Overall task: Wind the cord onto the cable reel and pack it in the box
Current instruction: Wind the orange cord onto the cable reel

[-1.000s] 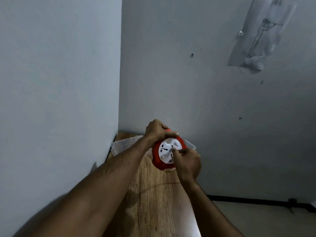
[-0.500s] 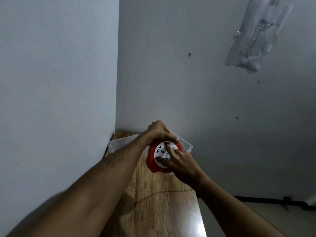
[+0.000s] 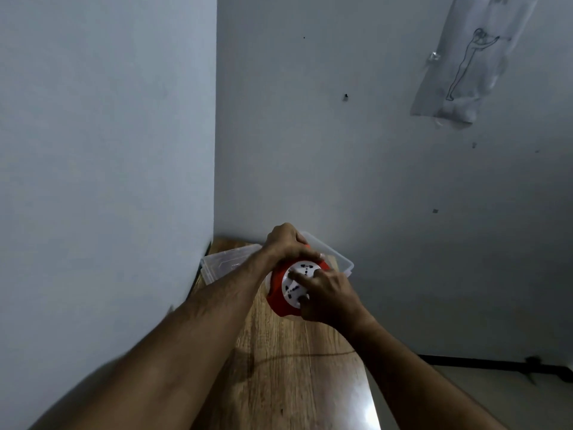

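Note:
A round red cable reel (image 3: 277, 293) with a white socket face is held above the wooden table (image 3: 279, 383). My left hand (image 3: 286, 242) grips its far upper rim from above. My right hand (image 3: 325, 294) lies on the white face, forefinger stretched across it and thumb at the lower edge. A thin cord (image 3: 297, 356) trails across the table toward the right edge. Behind the reel stands a clear plastic box (image 3: 217, 265), partly hidden by my hands.
The table sits in a corner, with a wall close on the left and another behind. On the right the table edge drops to the floor, where a dark skirting strip (image 3: 483, 364) runs. A sheet with a drawing (image 3: 465, 63) is taped on the back wall.
My right hand has turned round the white face, from pinching its centre to lying across it with the forefinger out. The reel stays in my left hand's grip.

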Available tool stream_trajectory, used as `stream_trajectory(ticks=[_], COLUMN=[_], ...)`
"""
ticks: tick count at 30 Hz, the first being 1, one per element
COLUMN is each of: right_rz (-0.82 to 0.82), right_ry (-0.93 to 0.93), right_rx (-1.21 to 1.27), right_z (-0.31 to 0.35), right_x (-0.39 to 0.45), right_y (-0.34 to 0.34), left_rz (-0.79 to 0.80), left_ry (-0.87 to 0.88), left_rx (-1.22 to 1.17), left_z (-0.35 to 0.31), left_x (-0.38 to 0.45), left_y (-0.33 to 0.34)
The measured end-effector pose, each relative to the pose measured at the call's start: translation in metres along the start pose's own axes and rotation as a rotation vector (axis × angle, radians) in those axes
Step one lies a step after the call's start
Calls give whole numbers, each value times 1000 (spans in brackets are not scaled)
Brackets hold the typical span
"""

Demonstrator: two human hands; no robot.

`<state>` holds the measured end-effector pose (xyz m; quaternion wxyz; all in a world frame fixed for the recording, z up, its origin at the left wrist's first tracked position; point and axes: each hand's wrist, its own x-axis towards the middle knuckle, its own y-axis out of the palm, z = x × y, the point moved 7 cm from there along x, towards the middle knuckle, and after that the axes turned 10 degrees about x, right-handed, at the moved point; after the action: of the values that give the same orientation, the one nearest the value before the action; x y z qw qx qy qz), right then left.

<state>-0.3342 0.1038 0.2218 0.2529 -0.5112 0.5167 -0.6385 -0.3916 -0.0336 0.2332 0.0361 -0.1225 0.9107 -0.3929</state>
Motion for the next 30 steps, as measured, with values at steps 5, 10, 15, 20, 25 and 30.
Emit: stream_trajectory(ticks=[5,10,15,20,25,30], right_rz=[-314,-717,-878,-884,-727,-50], right_ry=[503,1028,1528,1720,921,135], right_rx=[401,823,1690,1756,649,178], right_z=[-12,-7,1,-4,-12,12], right_x=[-11,-21,-8,-6,-17,-4], right_y=[9,25,72,59,-13,-6], left_rz=[-68,-195,-311,-305,-231,-106], left_ry=[1,-83,-67,-89,-118,-94], left_rx=[-9,-18,7,-5,-111,-137], left_z=[-1,9,2,10,19,19], left_x=[1,-3,-11,-7,0,4], left_y=[-8,-15,-9,-22,-26,-23])
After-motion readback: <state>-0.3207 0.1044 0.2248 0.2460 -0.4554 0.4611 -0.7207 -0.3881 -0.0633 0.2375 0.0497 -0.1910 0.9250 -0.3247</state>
